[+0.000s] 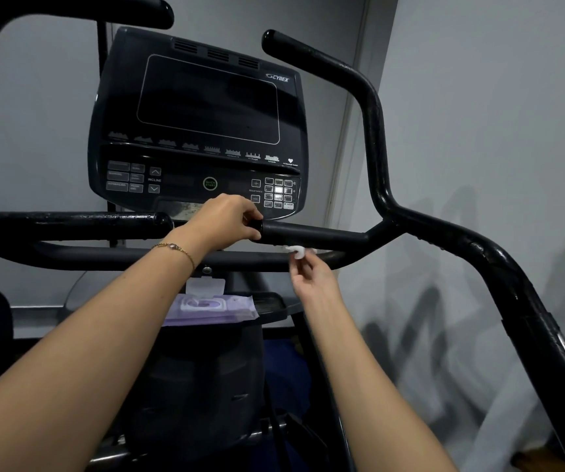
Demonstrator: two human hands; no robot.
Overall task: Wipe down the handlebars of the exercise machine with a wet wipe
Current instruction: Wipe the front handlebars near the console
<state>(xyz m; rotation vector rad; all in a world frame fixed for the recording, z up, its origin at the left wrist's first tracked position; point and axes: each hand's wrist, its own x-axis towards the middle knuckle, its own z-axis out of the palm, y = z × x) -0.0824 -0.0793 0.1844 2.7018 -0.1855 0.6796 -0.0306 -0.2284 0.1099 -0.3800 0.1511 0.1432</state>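
Observation:
A black exercise machine fills the view. Its right inner handlebar (315, 235) runs level below the console. My left hand (226, 221) grips the rounded end of that bar with the fingers curled over it. My right hand (310, 275) is just under the bar and pinches a small crumpled white wet wipe (296, 251), which touches or nearly touches the bar's underside. The left inner handlebar (70, 224) lies level at the left, with nothing on it.
The console (199, 131) with its dark screen and buttons stands behind my hands. A purple pack of wet wipes (211, 310) with its lid flipped up lies on the tray below. Tall curved bars rise at the right (373, 131) and upper left (70, 11). Grey walls are behind.

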